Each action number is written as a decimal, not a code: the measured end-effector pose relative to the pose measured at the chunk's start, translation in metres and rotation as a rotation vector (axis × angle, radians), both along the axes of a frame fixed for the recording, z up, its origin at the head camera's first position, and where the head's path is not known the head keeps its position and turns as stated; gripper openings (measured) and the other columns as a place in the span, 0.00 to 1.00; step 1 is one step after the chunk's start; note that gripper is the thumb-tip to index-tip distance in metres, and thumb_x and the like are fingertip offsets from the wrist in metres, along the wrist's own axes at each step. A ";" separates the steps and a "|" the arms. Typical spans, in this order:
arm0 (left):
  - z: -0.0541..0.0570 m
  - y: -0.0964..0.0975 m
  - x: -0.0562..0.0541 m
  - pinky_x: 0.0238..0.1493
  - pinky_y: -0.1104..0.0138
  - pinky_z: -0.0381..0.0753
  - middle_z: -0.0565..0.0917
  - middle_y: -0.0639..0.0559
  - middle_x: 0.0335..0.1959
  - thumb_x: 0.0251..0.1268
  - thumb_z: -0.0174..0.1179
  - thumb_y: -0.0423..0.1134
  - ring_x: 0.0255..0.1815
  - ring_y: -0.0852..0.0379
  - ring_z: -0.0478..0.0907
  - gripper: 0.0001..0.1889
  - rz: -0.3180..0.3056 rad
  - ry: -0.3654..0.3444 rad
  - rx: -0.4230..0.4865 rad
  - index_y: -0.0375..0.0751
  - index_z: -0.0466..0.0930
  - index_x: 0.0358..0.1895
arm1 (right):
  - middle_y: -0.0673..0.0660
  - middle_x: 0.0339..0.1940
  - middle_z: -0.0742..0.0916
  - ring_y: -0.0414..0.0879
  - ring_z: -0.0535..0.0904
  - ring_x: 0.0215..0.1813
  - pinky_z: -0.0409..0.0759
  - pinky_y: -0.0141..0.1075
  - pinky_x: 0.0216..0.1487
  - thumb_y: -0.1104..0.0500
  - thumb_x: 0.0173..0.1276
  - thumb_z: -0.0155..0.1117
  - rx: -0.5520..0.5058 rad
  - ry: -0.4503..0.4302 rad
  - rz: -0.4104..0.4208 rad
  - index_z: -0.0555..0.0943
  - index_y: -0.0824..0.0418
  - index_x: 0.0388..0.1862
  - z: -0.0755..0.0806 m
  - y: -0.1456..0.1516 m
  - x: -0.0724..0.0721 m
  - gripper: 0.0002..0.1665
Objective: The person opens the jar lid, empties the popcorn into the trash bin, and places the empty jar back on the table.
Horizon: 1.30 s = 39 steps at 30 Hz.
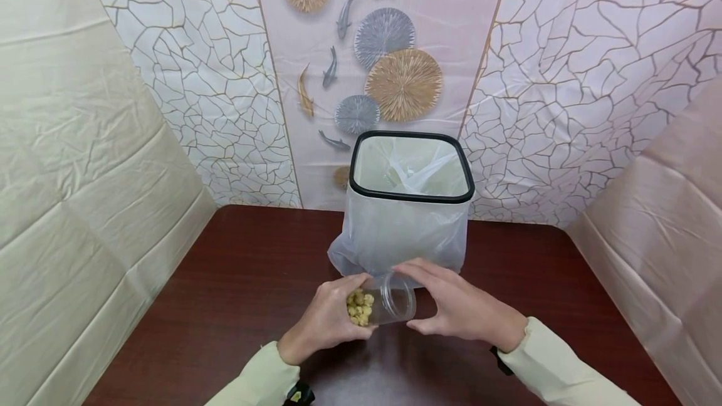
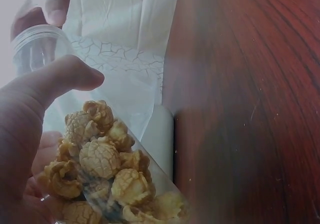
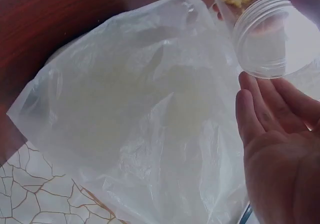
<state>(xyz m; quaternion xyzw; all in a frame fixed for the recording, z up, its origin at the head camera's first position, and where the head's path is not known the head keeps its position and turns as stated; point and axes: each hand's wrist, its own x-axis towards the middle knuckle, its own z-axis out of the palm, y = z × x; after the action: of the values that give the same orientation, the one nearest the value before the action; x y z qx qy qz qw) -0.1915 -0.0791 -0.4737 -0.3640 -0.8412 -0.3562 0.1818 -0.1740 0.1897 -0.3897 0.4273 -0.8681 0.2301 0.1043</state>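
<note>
A clear plastic jar (image 1: pixel 375 306) lies tilted on its side above the table, with caramel popcorn (image 1: pixel 359 307) gathered at its left end. My left hand (image 1: pixel 329 312) grips the jar around the popcorn end, the thumb across it in the left wrist view. Toward the right is the jar's ribbed, ringed end (image 3: pixel 267 36). My right hand (image 1: pixel 457 306) curves around that end, fingertips at one side of the rim and thumb at the other. Popcorn pieces (image 2: pixel 102 159) show closely through the plastic in the left wrist view. Whether a separate clear lid covers the ringed end is hard to tell.
Just behind the hands stands a white bin (image 1: pixel 406 230) with a black rim and a translucent plastic bag (image 3: pixel 130 94) over its sides. It rests on a dark red-brown wooden table (image 1: pixel 254 268). Patterned cloth (image 1: pixel 225 67) hangs behind, and cream cloth (image 1: pixel 84 174) flanks the table.
</note>
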 end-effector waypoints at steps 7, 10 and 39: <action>-0.001 0.001 -0.001 0.46 0.69 0.87 0.90 0.52 0.48 0.36 0.86 0.43 0.42 0.61 0.86 0.40 -0.006 0.000 0.000 0.45 0.81 0.61 | 0.47 0.56 0.87 0.42 0.85 0.56 0.86 0.43 0.58 0.37 0.60 0.80 -0.043 -0.099 -0.149 0.80 0.60 0.66 0.003 -0.001 0.004 0.43; -0.001 0.002 -0.001 0.46 0.69 0.87 0.90 0.52 0.48 0.36 0.85 0.43 0.42 0.61 0.86 0.40 -0.005 -0.005 -0.002 0.45 0.81 0.61 | 0.46 0.47 0.88 0.41 0.86 0.49 0.87 0.41 0.53 0.33 0.63 0.76 -0.062 -0.146 -0.197 0.83 0.58 0.57 0.003 -0.003 0.004 0.37; 0.000 0.008 0.001 0.49 0.68 0.87 0.90 0.52 0.47 0.36 0.86 0.43 0.44 0.61 0.85 0.39 -0.009 -0.020 -0.026 0.43 0.82 0.60 | 0.45 0.49 0.88 0.40 0.85 0.51 0.87 0.41 0.54 0.33 0.62 0.77 -0.031 -0.115 -0.192 0.83 0.56 0.60 0.005 0.004 0.006 0.38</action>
<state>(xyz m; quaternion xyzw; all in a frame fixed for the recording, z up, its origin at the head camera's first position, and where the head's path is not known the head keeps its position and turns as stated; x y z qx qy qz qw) -0.1907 -0.0711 -0.4734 -0.3666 -0.8458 -0.3497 0.1669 -0.1682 0.1937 -0.3844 0.3264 -0.9060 0.2567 0.0824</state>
